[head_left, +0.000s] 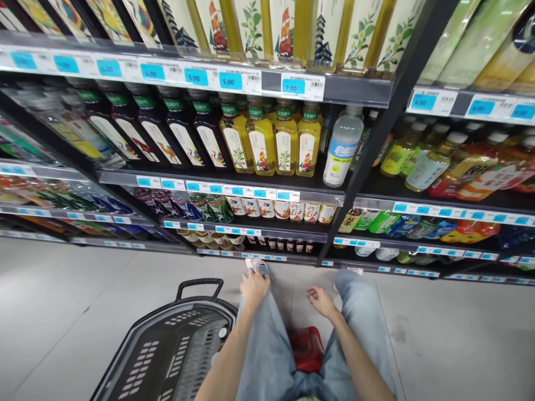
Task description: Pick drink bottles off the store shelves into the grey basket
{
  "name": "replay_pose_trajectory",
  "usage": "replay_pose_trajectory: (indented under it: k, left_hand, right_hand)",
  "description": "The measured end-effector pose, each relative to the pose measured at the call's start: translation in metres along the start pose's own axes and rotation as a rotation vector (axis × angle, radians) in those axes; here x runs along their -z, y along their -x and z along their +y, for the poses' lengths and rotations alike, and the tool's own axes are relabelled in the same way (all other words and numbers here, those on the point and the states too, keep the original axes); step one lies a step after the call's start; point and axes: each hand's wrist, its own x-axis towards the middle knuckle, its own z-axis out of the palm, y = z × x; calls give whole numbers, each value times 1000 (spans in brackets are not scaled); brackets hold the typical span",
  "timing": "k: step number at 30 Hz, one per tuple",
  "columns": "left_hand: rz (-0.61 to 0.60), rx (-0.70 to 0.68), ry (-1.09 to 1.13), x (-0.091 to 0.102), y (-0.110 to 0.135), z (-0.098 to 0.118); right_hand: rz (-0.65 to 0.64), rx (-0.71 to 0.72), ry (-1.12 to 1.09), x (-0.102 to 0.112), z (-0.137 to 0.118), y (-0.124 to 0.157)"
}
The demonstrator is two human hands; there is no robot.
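Here, nothing is held in either hand. The left hand (253,289) is laid on the left knee (268,275) of a pair of pale jeans (267,345), its fingers (249,277) kept together and bent down over the kneecap. The right hand (321,301) is seen just inside the right knee (349,281), its fingers (312,292) loosely curled towards the palm and closed on nothing (whether the hand touches the leg cannot be told).

A dark grey basket (167,345) is stood on the floor (62,301) just beside the left leg, with its handle (199,285) at the end nearer the shelves. A red stool (307,348) is glimpsed between the thighs.

Ahead, the shelves are filled with bottled drinks. On the middle shelf (117,178), yellow tea bottles (271,139) are lined up along the front edge, dark bottles (167,136) are ranged to their left, and a white bottle (343,146) is set at the right end of the same shelf. Blue price tags (196,77) are fixed along the shelf edges.
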Motion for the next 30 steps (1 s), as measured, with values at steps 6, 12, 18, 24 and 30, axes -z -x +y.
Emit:
replay_pose_trajectory:
  k: [6,12,18,24,30]
  left_hand:
    - [46,-2,27,-5,-2,-4]
    - [127,-27,37,-17,-4,-12]
    - [124,-37,53,-22,-12,-18]
    - [133,-64,52,-24,-18,-15]
    - [151,-79,31,-29,-18,-13]
  right_hand:
    - [178,40,-109,8,0,-5]
    - [447,87,-214,35,-6,-2]
    - [819,322,-129,158,-63,-6]
    - [1165,630,265,320,-183,-15]
    - [1139,562,869,415,-278,-55]
